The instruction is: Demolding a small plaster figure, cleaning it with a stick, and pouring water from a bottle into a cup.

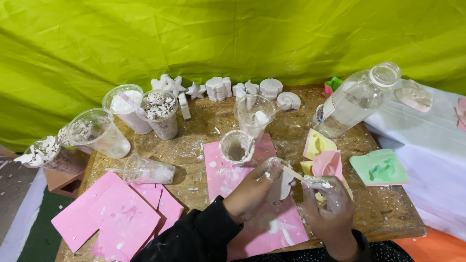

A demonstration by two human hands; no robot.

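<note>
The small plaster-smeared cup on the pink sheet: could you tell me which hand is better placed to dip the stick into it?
Probably the right hand: its grip already holds the wooden stick. The left hand, nearer the cup, holds the white cast.

Plaster casts (221,88) line the worktop's (388,213) far edge, cups of plaster pieces (160,114) before them at left, a bottle (357,99) lying at right, silicone moulds (381,167) just before it.
</note>
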